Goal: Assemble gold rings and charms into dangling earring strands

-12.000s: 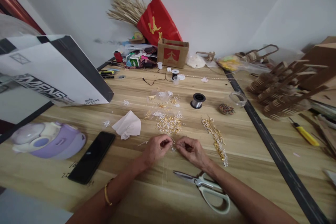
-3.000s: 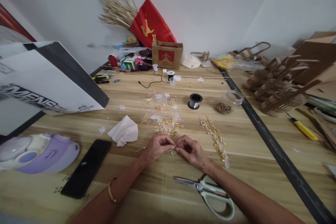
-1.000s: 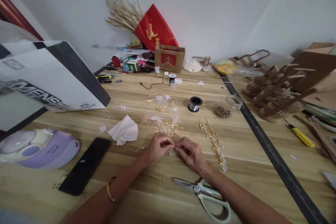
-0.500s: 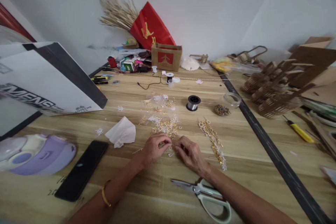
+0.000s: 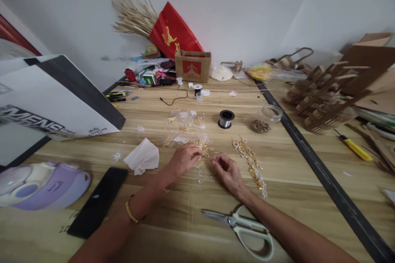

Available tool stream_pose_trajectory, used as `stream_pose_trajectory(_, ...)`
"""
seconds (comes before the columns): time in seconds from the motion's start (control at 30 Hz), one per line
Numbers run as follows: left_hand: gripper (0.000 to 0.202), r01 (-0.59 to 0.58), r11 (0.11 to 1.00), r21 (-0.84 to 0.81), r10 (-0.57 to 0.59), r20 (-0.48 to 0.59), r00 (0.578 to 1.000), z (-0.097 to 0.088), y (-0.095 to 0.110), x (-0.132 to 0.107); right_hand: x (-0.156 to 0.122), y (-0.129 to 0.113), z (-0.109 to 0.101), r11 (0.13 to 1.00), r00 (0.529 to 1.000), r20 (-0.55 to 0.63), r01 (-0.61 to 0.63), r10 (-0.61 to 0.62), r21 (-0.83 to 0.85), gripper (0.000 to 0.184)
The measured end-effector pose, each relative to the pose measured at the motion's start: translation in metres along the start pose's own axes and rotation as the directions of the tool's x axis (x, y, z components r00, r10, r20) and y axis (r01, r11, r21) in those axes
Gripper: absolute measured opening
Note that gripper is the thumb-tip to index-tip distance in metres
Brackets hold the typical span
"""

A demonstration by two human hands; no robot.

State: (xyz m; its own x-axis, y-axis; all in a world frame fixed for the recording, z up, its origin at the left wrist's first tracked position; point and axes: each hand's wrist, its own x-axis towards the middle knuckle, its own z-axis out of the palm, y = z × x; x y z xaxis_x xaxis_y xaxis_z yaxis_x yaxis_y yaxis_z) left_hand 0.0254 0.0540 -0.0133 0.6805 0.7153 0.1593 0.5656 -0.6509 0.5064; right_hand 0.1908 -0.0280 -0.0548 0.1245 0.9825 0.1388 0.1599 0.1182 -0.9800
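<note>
My left hand [image 5: 184, 158] is at the near edge of a loose pile of small gold and silver findings [image 5: 203, 143]. Its thumb and forefinger are pinched together among them; anything between them is too small to make out. A hand's width to the right, my right hand [image 5: 227, 171] rests on the table with fingers curled and fingertips together, their contents not visible. Between the hands lies a short piece of silver chain with a ring [image 5: 200, 172]. Beyond the right hand, gold and silver chain strands [image 5: 251, 162] lie in a row. Scissors [image 5: 230, 220] with pale handles lie in front.
A black wire spool [image 5: 226, 119] and a jar of beads [image 5: 262, 125] stand behind. On the left are a tissue [image 5: 142, 157], a phone [image 5: 98, 202], a purple-and-white object [image 5: 52, 187] and a big box [image 5: 61, 98]. Small woven baskets [image 5: 321, 109] and a yellow cutter [image 5: 354, 148] are right.
My hands have moved apart from where they met. The left hand has gone up to the findings pile; the right has shifted slightly right. The small chain between them now shows more.
</note>
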Motion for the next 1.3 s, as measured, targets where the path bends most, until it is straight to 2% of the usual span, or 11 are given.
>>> stream_pose_trajectory(0.1, 0.014, -0.037, 0.991, 0.127, 0.023, 0.106, 0.994, 0.006, 0.003, 0.005, 0.001, 0.002, 0.0, 1.0, 1.0, 0.01, -0.009, 0.008, 0.027, 0.021)
stream_pose_trajectory(0.2, 0.015, -0.08, 0.977, 0.199, 0.047, 0.167, 0.985, 0.011, 0.006, 0.005, 0.001, 0.002, -0.001, 1.0, 1.0, 0.024, 0.001, -0.002, 0.027, 0.019)
stream_pose_trajectory(0.5, 0.021, -0.19, 0.925, 0.33, 0.126, 0.204, 0.971, 0.017, 0.0, 0.0, 0.001, -0.001, -0.001, 1.0, 1.0, 0.025, -0.015, 0.015, 0.016, 0.019)
stream_pose_trajectory(0.67, 0.024, -0.274, 0.876, 0.397, 0.17, 0.277, 0.946, 0.02, -0.005, 0.0, 0.001, -0.002, -0.001, 1.0, 1.0, 0.022, -0.014, 0.014, 0.016, 0.019)
stream_pose_trajectory(0.93, 0.019, -0.385, 0.806, 0.449, 0.255, 0.324, 0.911, 0.018, 0.0, 0.001, 0.001, -0.001, 0.0, 1.0, 0.999, 0.035, -0.008, 0.008, 0.008, 0.02)
stream_pose_trajectory(1.17, 0.02, -0.327, 0.858, 0.396, 0.233, 0.268, 0.935, 0.019, 0.002, -0.001, 0.001, -0.003, -0.001, 1.0, 0.999, 0.038, 0.001, -0.001, -0.001, 0.019)
stream_pose_trajectory(1.23, 0.02, -0.27, 0.9, 0.343, 0.2, 0.227, 0.953, 0.017, 0.003, -0.001, 0.001, -0.003, -0.001, 1.0, 0.999, 0.037, 0.003, -0.002, -0.007, 0.019)
stream_pose_trajectory(1.3, 0.017, -0.164, 0.963, 0.215, 0.137, 0.137, 0.981, 0.015, 0.004, -0.002, 0.0, -0.003, -0.001, 1.0, 0.999, 0.042, 0.008, -0.007, -0.018, 0.019)
